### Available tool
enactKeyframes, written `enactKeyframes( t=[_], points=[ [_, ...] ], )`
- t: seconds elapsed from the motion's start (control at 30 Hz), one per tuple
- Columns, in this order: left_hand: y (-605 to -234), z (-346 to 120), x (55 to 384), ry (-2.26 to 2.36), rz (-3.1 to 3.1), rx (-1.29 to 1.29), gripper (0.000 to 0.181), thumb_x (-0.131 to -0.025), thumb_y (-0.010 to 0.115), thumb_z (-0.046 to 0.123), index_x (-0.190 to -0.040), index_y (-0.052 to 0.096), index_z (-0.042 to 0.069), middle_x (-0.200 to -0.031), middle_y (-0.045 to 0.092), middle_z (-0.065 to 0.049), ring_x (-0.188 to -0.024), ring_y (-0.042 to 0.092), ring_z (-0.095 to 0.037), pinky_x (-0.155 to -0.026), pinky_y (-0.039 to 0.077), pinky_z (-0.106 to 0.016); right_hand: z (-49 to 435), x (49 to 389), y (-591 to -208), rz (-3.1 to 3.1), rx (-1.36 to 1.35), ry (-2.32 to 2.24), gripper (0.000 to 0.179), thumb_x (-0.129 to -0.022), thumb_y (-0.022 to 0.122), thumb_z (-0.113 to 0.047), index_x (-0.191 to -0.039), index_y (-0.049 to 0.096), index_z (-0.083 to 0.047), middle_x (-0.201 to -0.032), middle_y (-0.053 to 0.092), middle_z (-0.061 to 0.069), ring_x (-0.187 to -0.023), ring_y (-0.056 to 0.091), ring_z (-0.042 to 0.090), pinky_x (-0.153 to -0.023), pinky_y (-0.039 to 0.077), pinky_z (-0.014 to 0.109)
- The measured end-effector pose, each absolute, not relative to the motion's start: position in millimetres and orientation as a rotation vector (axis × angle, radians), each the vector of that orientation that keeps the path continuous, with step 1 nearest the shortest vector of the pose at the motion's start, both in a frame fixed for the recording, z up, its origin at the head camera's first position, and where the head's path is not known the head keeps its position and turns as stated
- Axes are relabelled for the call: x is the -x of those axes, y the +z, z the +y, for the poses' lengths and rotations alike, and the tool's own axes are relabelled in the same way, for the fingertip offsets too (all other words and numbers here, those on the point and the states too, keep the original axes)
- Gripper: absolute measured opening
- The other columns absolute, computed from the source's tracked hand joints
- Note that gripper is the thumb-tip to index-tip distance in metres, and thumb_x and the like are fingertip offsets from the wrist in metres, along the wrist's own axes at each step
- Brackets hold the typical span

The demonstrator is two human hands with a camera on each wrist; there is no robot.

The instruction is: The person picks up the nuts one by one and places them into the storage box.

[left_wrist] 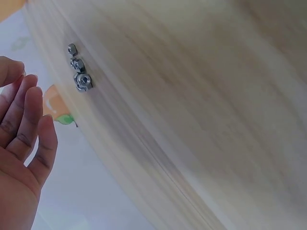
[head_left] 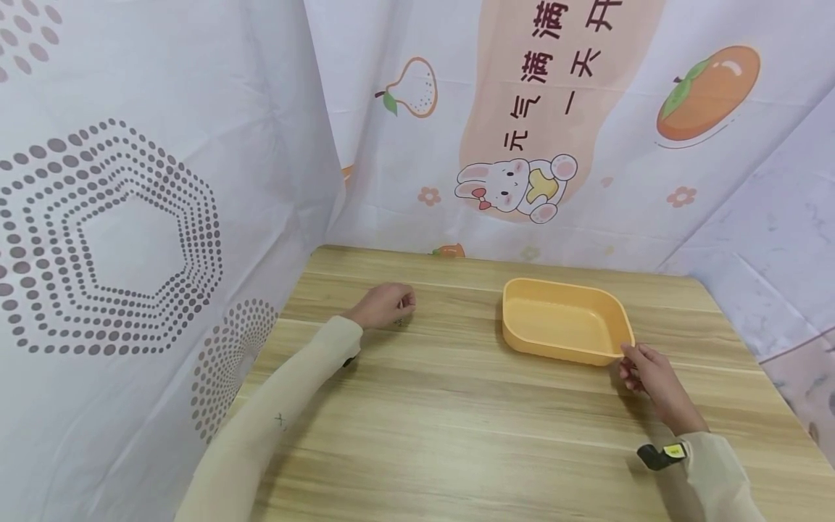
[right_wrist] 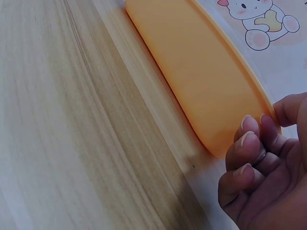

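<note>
A shallow yellow-orange plastic tray with rounded corners rests on the wooden table. My right hand is at its near right corner. Thumb and index finger pinch the rim of the tray, while the other fingers curl loosely below, outside its wall. Farther left, my left hand is over the table, its fingers loosely bent and thumb near the index fingertip; I see nothing held between them. Several small metal nuts lie in a short row on the wood close to that hand.
The wood-grain table runs back to a white printed cloth with fruit and a rabbit. Another cloth with dotted patterns hangs along the left side. A black wrist device is at the right sleeve.
</note>
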State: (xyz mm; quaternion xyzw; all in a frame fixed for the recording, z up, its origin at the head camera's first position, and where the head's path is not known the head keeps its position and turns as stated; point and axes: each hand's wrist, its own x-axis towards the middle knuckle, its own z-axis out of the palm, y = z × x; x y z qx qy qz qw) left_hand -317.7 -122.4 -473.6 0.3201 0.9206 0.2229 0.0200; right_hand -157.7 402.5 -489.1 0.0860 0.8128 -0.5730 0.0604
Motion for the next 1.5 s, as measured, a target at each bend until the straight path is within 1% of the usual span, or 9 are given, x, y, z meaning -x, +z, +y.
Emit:
enactKeyframes(
  t=[0.33, 0.73, 0.9, 1.13, 1.3, 1.5],
  points=[
    [-474, -113, 318, 0.709, 2.827, -1.037, 0.005, -0.099, 0.070, 0.016, -0.093, 0.068, 0.015, -0.087, 0.067, 0.008, -0.072, 0.059, -0.008, -0.065, 0.051, -0.026, 404, 159, -491, 2.453, -0.258, -1.740, 0.046, -0.111, 0.040, -0.042, -0.093, 0.050, -0.001, -0.077, 0.058, -0.001, -0.063, 0.053, 0.012, -0.057, 0.048, 0.027],
    [-471, -101, 322, 0.668, 2.837, -1.069, 0.007, -0.099, 0.069, 0.017, -0.093, 0.067, 0.019, -0.088, 0.067, 0.010, -0.072, 0.059, -0.007, -0.067, 0.051, -0.026, 406, 159, -490, 2.448, -0.243, -1.786, 0.046, -0.111, 0.042, -0.041, -0.091, 0.051, -0.001, -0.075, 0.058, -0.001, -0.062, 0.053, 0.011, -0.055, 0.048, 0.026],
    [-467, -92, 326, 0.679, 2.845, -1.097, 0.006, -0.099, 0.067, 0.017, -0.094, 0.068, 0.019, -0.089, 0.067, 0.009, -0.076, 0.059, -0.008, -0.068, 0.051, -0.027, 408, 159, -492, 2.411, -0.259, -1.820, 0.043, -0.111, 0.044, -0.040, -0.090, 0.052, -0.002, -0.074, 0.058, -0.002, -0.061, 0.053, 0.010, -0.056, 0.048, 0.026],
    [-462, -80, 328, 0.645, 2.845, -1.162, 0.007, -0.099, 0.067, 0.016, -0.092, 0.069, 0.018, -0.087, 0.068, 0.009, -0.075, 0.059, -0.007, -0.067, 0.051, -0.025, 404, 157, -491, 2.392, -0.275, -1.843, 0.043, -0.110, 0.045, -0.043, -0.090, 0.052, -0.005, -0.074, 0.058, -0.002, -0.061, 0.053, 0.010, -0.056, 0.048, 0.026],
    [-461, -72, 329, 0.609, 2.842, -1.228, 0.007, -0.099, 0.067, 0.017, -0.092, 0.068, 0.018, -0.087, 0.067, 0.010, -0.074, 0.058, -0.005, -0.067, 0.050, -0.023, 403, 156, -491, 2.378, -0.262, -1.876, 0.040, -0.110, 0.045, -0.042, -0.091, 0.053, -0.007, -0.073, 0.057, -0.003, -0.060, 0.052, 0.009, -0.055, 0.047, 0.025],
    [-461, -65, 329, 0.595, 2.828, -1.276, 0.008, -0.100, 0.065, 0.017, -0.092, 0.068, 0.019, -0.088, 0.067, 0.010, -0.076, 0.059, -0.003, -0.069, 0.050, -0.023, 404, 155, -494, 2.359, -0.247, -1.910, 0.039, -0.110, 0.046, -0.040, -0.090, 0.054, -0.008, -0.073, 0.057, -0.004, -0.060, 0.052, 0.008, -0.054, 0.046, 0.025]
  ],
)
